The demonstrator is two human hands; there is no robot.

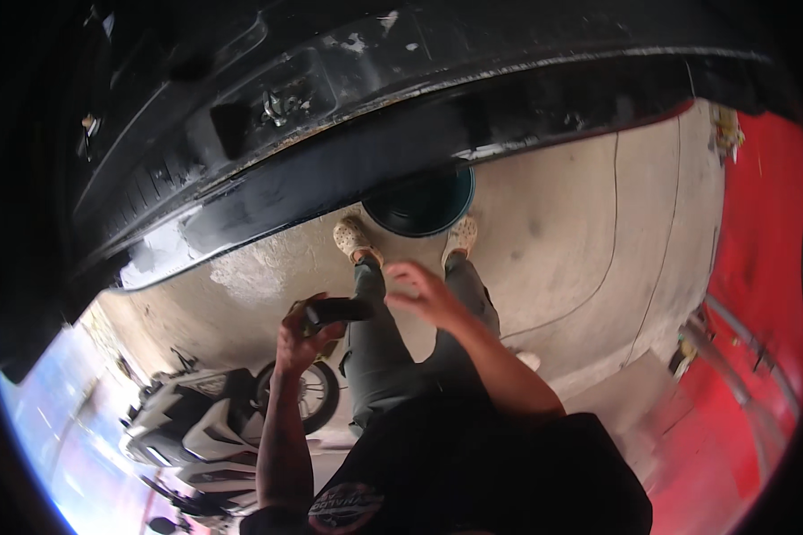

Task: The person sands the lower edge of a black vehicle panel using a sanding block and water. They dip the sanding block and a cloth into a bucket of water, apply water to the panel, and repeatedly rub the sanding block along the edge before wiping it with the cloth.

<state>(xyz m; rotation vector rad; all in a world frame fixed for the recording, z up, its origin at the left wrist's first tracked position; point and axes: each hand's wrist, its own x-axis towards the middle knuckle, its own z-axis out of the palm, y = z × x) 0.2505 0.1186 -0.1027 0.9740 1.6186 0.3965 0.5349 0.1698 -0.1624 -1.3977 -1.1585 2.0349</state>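
Note:
My left hand (302, 339) is wrapped round a black, block-shaped object (341, 310) in front of my left leg; its exact kind does not show. A little to the right, my right hand (424, 299) is open and holds nothing, its slightly curved fingers pointing toward the black object without touching it. Ahead of both hands stretches a black vehicle body (348, 160), with a metal latch (275, 109) in its inner sill. Wet or glossy streaks and pale reflections lie on its outer panel. Neither hand touches the vehicle.
A dark round tub (424, 209) stands on the concrete floor (553, 241) between my clog-clad feet, partly under the vehicle. A motor scooter (210, 419) is parked at the left. Thin cables (614, 223) cross the floor to the right, before a red wall (767, 223) and grey pipes (732, 374).

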